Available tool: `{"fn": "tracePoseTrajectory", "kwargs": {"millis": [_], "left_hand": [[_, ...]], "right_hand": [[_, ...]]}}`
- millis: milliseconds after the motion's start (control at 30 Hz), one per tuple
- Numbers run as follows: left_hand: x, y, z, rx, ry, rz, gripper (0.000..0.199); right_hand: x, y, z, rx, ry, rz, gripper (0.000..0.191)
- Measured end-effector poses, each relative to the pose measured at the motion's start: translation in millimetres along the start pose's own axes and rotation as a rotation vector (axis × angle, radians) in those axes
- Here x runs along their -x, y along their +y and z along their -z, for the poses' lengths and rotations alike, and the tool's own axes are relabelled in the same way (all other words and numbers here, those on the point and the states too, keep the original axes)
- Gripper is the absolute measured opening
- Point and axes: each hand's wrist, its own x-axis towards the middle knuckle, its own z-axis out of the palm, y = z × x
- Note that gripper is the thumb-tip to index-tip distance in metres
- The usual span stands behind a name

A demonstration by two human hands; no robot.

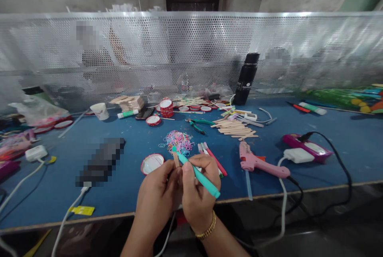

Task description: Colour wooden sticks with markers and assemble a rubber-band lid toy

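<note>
My left hand (163, 187) pinches a wooden craft stick (176, 159) that points up and away from me. In my right hand (200, 187) is a turquoise marker (205, 182), its tip end touching or very near the top of the stick, where a teal patch shows. Both hands are close together over the front of the blue table. Just beyond them lies a heap of pastel rubber bands (179, 140). A round white lid with a red rim (152, 163) sits left of my fingers. Several more markers (216, 159) lie behind my right hand, partly hidden by it.
On the right are a pink glue gun (260, 162) and a magenta power strip (306, 149) with cables. Loose craft sticks (235, 126) and pliers (196, 124) lie farther back. A black bottle (246, 79) stands by the perforated metal screen (203, 38). A phone (101, 161) is charging at left.
</note>
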Motion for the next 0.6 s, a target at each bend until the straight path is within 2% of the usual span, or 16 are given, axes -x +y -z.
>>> {"fn": "tracePoseTrajectory", "kwargs": {"millis": [133, 500, 600], "left_hand": [[-0.8, -0.3, -0.8, -0.011, 0.008, 0.003, 0.031], [-0.9, 2.9, 0.3, 0.011, 0.003, -0.005, 0.032], [-0.9, 2.1, 0.1, 0.013, 0.008, -0.004, 0.032]], "right_hand": [[-0.1, 0.7, 0.3, -0.007, 0.021, 0.001, 0.006], [0.8, -0.3, 1.0, -0.033, -0.065, 0.007, 0.006], [0.9, 0.6, -0.2, -0.021, -0.029, -0.003, 0.006]]}}
